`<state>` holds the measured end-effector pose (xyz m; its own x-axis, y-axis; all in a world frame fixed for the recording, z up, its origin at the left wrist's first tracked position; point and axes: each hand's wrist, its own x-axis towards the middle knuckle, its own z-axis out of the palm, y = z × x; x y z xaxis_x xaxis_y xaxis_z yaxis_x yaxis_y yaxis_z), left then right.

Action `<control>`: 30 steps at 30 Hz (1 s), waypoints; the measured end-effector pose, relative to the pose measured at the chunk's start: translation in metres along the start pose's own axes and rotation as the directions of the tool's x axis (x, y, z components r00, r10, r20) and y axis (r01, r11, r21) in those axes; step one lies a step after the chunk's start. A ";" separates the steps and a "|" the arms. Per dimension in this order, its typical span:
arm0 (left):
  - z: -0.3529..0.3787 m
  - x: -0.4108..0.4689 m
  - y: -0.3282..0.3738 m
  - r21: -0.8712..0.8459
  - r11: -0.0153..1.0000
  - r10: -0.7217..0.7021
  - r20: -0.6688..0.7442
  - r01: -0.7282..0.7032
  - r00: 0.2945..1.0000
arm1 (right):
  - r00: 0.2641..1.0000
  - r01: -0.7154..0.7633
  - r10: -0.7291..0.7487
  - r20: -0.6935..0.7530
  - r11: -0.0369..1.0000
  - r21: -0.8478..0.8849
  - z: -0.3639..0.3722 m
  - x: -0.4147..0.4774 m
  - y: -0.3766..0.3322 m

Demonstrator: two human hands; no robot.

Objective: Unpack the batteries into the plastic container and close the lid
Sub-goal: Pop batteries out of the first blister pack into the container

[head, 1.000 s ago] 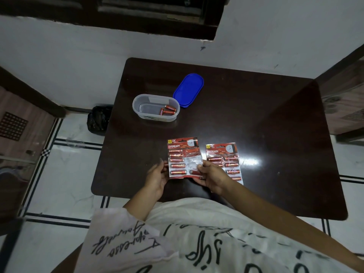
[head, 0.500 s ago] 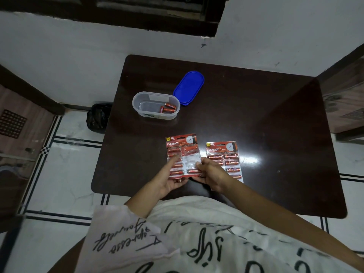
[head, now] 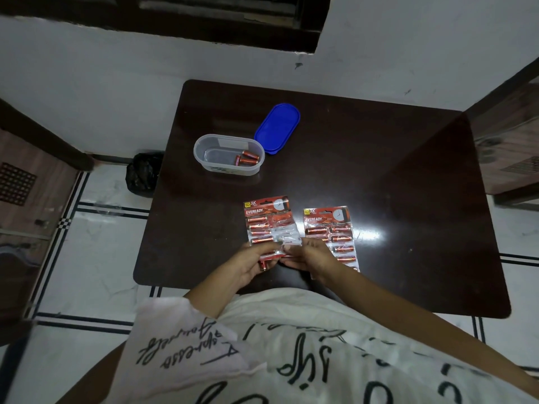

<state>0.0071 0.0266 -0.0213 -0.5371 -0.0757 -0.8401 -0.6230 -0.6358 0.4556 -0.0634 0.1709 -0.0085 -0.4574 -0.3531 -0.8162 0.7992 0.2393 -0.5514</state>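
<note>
Two red battery blister packs lie near the table's front edge. Both hands work on the bottom edge of the left pack (head: 267, 221): my left hand (head: 252, 262) curls its fingers and thumb round the pack's lower left part, where a battery end (head: 264, 264) sticks out below. My right hand (head: 309, 258) pinches the lower right part. The right pack (head: 331, 228) lies flat, partly under my right wrist. Further back stands the clear plastic container (head: 204, 147) with two or three red batteries (head: 246, 158) inside. Its blue lid (head: 277, 128) lies beside it to the right.
The dark glossy table (head: 393, 176) fills the middle of the view, with a bright light glare right of the packs. A black bag (head: 143, 173) sits on the tiled floor at the left. A white wall runs behind the table.
My left hand has moved from the pack's left edge onto its lower front and now grips it. The pack has shifted slightly and a battery end shows below it.
</note>
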 end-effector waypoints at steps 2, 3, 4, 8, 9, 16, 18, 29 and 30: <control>-0.002 -0.001 0.003 0.014 1.000 -0.020 0.022 0.020 1.000 | 1.000 -0.012 0.011 0.027 1.000 0.012 -0.002 -0.001 -0.001; -0.004 -0.001 0.003 0.033 0.999 -0.032 0.031 0.031 0.999 | 0.999 -0.016 0.016 0.037 1.000 -0.004 -0.003 -0.001 -0.002; -0.006 0.000 0.004 0.051 0.998 -0.046 0.037 0.044 0.998 | 0.999 -0.016 0.018 0.046 0.999 -0.037 -0.004 -0.002 -0.001; -0.013 0.001 0.003 0.080 0.993 -0.096 0.051 0.092 0.994 | 0.999 -0.002 0.008 0.039 0.989 -0.149 -0.005 -0.005 0.001; -0.014 0.001 0.003 0.071 0.993 -0.103 0.066 0.099 0.992 | 0.999 0.001 0.004 0.032 0.986 -0.166 -0.004 -0.006 0.000; -0.014 0.002 0.001 0.003 0.991 -0.135 0.132 0.135 0.982 | 0.999 0.018 -0.007 0.041 0.959 -0.282 -0.005 -0.011 -0.004; -0.014 0.003 0.001 0.024 0.989 -0.147 0.143 0.145 0.979 | 0.999 0.027 -0.013 0.048 0.953 -0.301 -0.005 -0.013 -0.005; -0.016 0.007 -0.005 0.039 0.995 -0.092 0.066 0.089 0.994 | 0.976 -0.122 0.130 0.174 0.991 -0.059 -0.013 -0.003 -0.007; -0.017 0.007 -0.005 0.039 0.995 -0.097 0.069 0.094 0.993 | 0.976 -0.115 0.124 0.177 0.991 -0.061 -0.014 -0.003 -0.005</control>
<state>0.0167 0.0163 -0.0346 -0.5123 0.0393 -0.8579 -0.6925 -0.6098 0.3856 -0.0717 0.1829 -0.0056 -0.2781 -0.4752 -0.8348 0.8211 0.3334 -0.4633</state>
